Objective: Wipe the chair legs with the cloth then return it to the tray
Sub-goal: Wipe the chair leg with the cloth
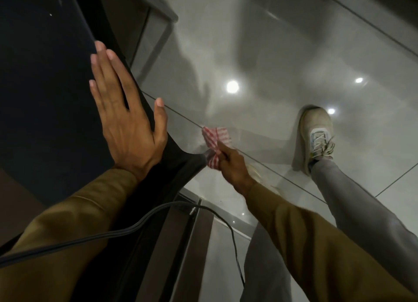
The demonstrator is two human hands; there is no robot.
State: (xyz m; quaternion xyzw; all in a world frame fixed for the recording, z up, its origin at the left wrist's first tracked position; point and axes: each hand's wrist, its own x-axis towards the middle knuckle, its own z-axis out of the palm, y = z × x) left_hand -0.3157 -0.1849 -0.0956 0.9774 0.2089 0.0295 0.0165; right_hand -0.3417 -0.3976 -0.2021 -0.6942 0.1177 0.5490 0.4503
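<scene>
A red-and-white checked cloth (215, 143) is bunched in my right hand (233, 165), low down near the glossy grey floor. The cloth touches the foot of a dark chair leg (199, 159) that slants down from the chair. My left hand (126, 114) lies flat and open, fingers together, on the chair's dark seat (45, 87) at its edge. The tray is not in view.
A grey metal leg or frame (158, 41) stands behind the chair at the top. A black cable (140, 225) loops across the bottom of the view. My right foot in a pale shoe (314, 139) stands on the tiled floor (271, 53), which reflects ceiling lights.
</scene>
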